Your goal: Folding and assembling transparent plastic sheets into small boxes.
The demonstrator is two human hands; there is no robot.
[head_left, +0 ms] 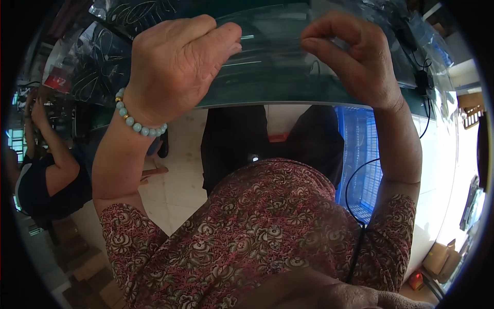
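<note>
White print is borne by a small red label [55,80], seen well to the left of the pale beaded bracelet [137,126] and a little beyond it. A numeral seems to be included, but the characters are small and unclear. Around the bracelet, no other lettering can be read.

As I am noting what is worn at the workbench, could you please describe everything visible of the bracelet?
The bracelet is a string of round, glossy, pale blue-green beads, perhaps stone or glass, with a few gold-coloured pieces among them. It circles the wrist of the left hand, resting on the skin; its far side is hidden.
</note>
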